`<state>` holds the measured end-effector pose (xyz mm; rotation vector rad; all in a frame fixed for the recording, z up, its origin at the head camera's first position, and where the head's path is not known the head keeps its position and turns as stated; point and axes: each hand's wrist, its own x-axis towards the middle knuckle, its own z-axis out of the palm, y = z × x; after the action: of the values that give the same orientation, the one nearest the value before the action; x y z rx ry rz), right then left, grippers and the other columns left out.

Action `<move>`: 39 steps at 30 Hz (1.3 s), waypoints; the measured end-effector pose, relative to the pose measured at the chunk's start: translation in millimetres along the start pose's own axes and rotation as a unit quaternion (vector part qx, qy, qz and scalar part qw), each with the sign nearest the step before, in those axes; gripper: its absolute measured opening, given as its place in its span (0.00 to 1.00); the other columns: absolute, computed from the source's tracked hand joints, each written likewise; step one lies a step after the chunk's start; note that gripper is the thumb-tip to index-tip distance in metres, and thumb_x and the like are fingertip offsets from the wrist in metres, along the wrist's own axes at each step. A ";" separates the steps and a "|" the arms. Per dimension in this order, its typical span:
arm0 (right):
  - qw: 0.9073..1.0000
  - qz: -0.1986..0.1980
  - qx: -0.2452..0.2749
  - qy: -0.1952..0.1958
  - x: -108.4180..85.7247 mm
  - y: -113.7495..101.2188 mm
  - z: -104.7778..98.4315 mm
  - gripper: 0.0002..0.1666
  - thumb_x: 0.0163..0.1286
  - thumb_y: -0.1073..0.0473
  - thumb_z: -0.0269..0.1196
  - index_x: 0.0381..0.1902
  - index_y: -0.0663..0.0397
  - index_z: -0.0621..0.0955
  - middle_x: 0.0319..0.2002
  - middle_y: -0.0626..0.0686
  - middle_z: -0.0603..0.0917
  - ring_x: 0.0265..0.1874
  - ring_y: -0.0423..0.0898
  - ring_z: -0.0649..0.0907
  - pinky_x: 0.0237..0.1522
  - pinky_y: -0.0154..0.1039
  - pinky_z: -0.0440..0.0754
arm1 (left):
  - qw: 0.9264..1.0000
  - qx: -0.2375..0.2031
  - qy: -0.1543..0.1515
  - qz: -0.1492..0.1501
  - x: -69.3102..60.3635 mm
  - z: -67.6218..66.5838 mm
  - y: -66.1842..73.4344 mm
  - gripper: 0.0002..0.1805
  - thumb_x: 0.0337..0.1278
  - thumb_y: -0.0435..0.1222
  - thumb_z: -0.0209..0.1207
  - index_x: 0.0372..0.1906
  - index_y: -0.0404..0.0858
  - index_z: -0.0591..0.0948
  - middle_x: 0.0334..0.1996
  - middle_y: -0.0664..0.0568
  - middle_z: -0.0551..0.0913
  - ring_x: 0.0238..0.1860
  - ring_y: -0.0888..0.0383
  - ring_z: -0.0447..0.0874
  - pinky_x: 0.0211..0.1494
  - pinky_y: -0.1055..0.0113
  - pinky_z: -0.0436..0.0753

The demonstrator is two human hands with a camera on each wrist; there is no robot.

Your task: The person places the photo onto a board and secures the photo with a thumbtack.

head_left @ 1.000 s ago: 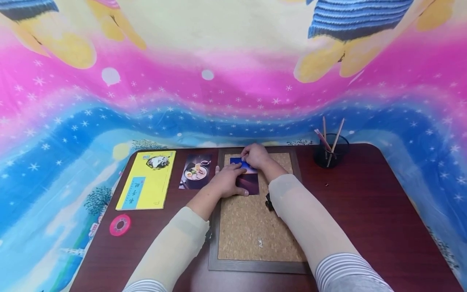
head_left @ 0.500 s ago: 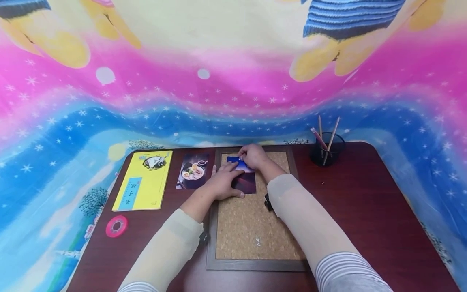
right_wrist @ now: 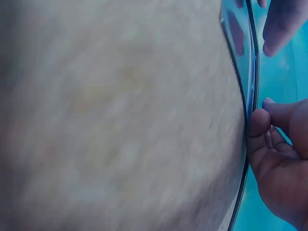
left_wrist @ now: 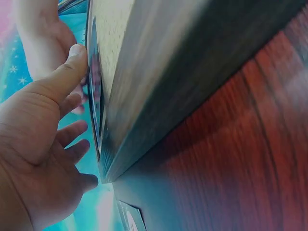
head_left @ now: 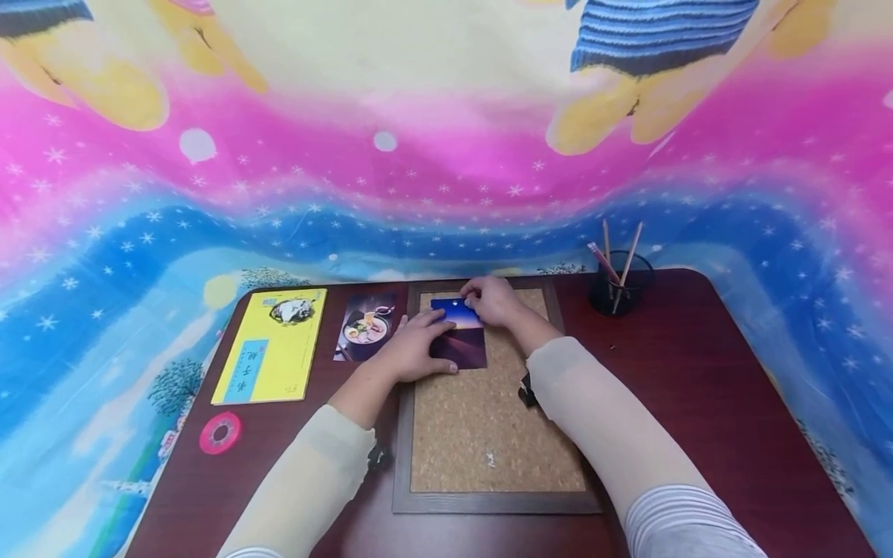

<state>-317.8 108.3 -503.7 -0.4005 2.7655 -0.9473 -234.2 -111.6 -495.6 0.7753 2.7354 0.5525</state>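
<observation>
A photo (head_left: 467, 346) with a blue top and dark purple lower part lies on the upper cork board (head_left: 488, 426). My left hand (head_left: 413, 349) rests on its left side, fingers spread, the thumb near the photo's lower edge. In the left wrist view the left hand's fingers (left_wrist: 72, 132) look extended along the board's side. My right hand (head_left: 494, 302) is at the photo's top right corner with curled fingers. The right wrist view shows its thumb and index finger (right_wrist: 260, 122) together by the board; nothing shows between them. A small white spot (head_left: 456, 303) sits near the photo's top edge.
Left of the board lie a noodle-bowl photo (head_left: 365, 329), a yellow book (head_left: 279, 372) and a pink tape roll (head_left: 220, 433). A black mesh cup (head_left: 614, 298) with pencils stands back right. Small whitish pieces (head_left: 491, 459) lie on the lower cork.
My right hand has shifted slightly right, away from the white spot on the photo, which now shows more openly. My left hand has slid a little to the left and still touches the photo.
</observation>
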 end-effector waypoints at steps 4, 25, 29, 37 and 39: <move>1.000 -0.003 0.009 0.001 -8.4 8.3 -3.8 0.13 0.78 0.57 0.61 0.55 0.51 0.86 0.44 0.51 0.86 0.44 0.49 0.83 0.50 0.48 0.81 | 1.000 0.003 0.018 0.007 -2.7 -2.4 -7.1 0.45 0.59 0.59 0.70 0.77 0.47 0.71 0.80 0.44 0.60 0.81 0.41 0.52 0.79 0.35 0.51; 0.997 -0.062 -0.007 0.036 -70.5 43.2 -52.7 0.15 0.76 0.58 0.64 0.56 0.56 0.85 0.47 0.52 0.87 0.46 0.50 0.85 0.49 0.50 0.84 | 0.996 0.001 0.069 -0.061 -40.7 -29.6 -51.8 0.44 0.60 0.56 0.71 0.78 0.44 0.70 0.80 0.41 0.60 0.80 0.34 0.53 0.77 0.35 0.55; 0.997 -0.064 -0.009 0.044 -82.4 52.0 -61.1 0.15 0.76 0.58 0.65 0.56 0.57 0.85 0.46 0.51 0.87 0.43 0.49 0.85 0.46 0.49 0.84 | 0.995 0.005 0.075 -0.064 -46.4 -33.0 -58.5 0.45 0.60 0.55 0.71 0.78 0.44 0.70 0.79 0.42 0.61 0.80 0.36 0.53 0.78 0.35 0.55; 0.996 -0.072 -0.014 0.055 -104.4 64.0 -74.1 0.16 0.76 0.59 0.65 0.57 0.58 0.85 0.46 0.52 0.86 0.44 0.49 0.84 0.46 0.49 0.82 | 0.994 0.005 0.093 -0.063 -58.3 -37.1 -76.0 0.46 0.57 0.53 0.74 0.77 0.41 0.70 0.78 0.37 0.62 0.78 0.33 0.55 0.76 0.36 0.60; 0.995 -0.075 -0.015 0.058 -109.6 67.2 -77.6 0.16 0.75 0.60 0.66 0.57 0.58 0.85 0.46 0.52 0.86 0.44 0.49 0.84 0.46 0.50 0.81 | 0.993 0.001 0.092 -0.068 -59.9 -38.2 -80.6 0.46 0.58 0.52 0.73 0.78 0.40 0.69 0.78 0.37 0.61 0.78 0.33 0.55 0.76 0.36 0.61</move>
<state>-247.6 237.9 -475.2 -0.5850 2.8903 -0.9923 -233.6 -218.8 -487.4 0.5586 2.9296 0.6206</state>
